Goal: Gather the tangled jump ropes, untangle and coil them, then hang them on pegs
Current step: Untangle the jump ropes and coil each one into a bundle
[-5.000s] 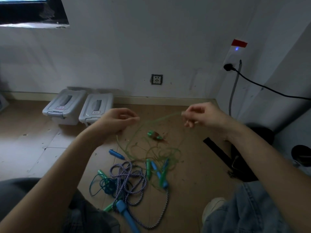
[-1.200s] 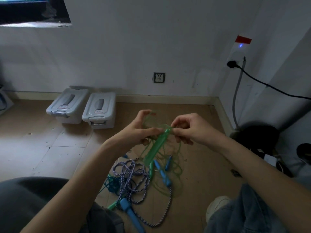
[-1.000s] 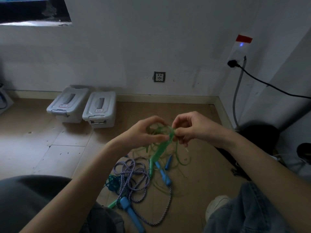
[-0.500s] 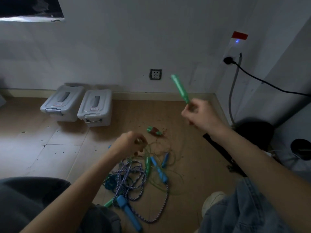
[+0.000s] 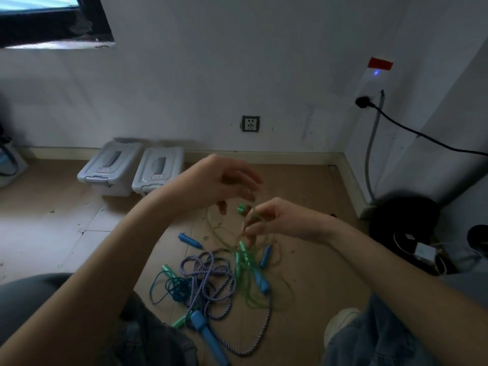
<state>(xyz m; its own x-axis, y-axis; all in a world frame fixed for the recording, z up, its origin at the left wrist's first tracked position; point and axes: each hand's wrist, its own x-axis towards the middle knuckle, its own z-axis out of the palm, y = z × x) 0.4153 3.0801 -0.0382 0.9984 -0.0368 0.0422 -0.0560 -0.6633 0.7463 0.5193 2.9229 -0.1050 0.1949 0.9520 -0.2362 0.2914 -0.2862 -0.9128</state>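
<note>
Far left: bare stretch of brown floor, running back to the baseboard. Against that baseboard, two grey lidded bins side by side, touching or nearly so, well apart from the rope pile. Nearer the middle, left hand raised above the floor, fingers loosely extended and blurred, apparently holding nothing, though a thin strand there cannot be ruled out. Below and between the arms, tangled on the floor: teal cord at the pile's left edge, braided blue-and-white rope looped beside it with a blue handle pointing toward the knees, another blue handle lying apart at the upper left of the heap. Thin green rope spread across the pile's right side, strands rising to right hand, fingertips pinched on that green cord just above the heap. Small green piece on the floor between the two hands. Right of the pile, open floor up to the white wall corner. Further right, a dark round object at the wall foot and a black cable trailing from a plug to the frame's right edge.
</note>
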